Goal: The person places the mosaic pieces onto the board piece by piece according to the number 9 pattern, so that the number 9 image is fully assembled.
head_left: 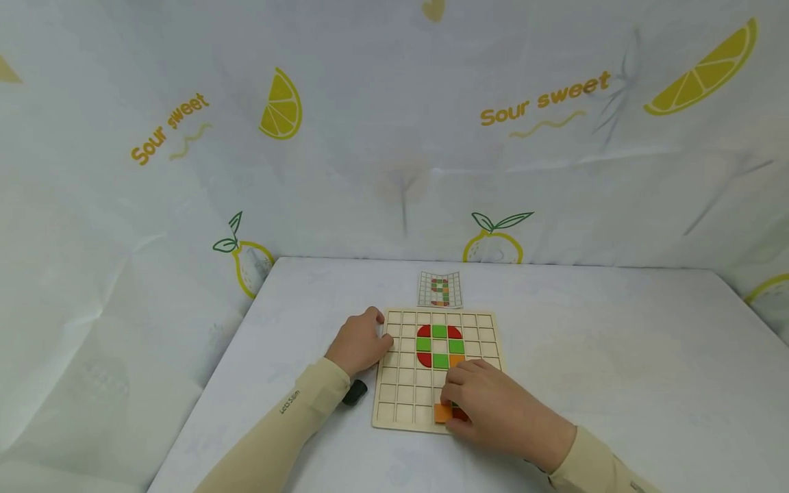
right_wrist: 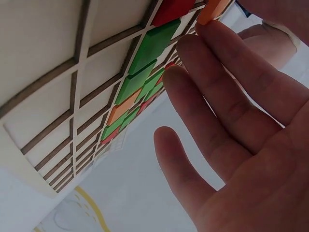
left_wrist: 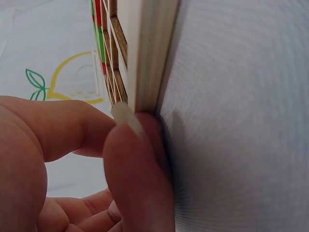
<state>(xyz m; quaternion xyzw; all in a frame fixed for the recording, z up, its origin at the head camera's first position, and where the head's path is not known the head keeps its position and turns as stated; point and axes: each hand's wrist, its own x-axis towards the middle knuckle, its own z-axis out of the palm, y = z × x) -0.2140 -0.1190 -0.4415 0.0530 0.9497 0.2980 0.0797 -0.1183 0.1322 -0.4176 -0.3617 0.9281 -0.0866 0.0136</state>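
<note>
A wooden grid board [head_left: 403, 394] lies flat on the table, with red, green and orange tiles set in some of its cells. My right hand [head_left: 499, 411] is over the board's lower right part and pinches an orange square tile [head_left: 442, 413] at the bottom row. In the right wrist view the orange tile [right_wrist: 212, 10] is at the fingertips; the other fingers extend beside green tiles [right_wrist: 154, 43]. My left hand [head_left: 360, 342] holds the board's left edge; in the left wrist view its fingertips grip the wooden rim [left_wrist: 149, 58]. The right hand hides some lower cells.
Behind the board lies a pattern card [head_left: 440, 289] showing a coloured figure on a grid. A small black object [head_left: 355, 392] sits beside the left wrist. A white cloth with lemon prints [head_left: 394, 137] hangs at the table's back edge.
</note>
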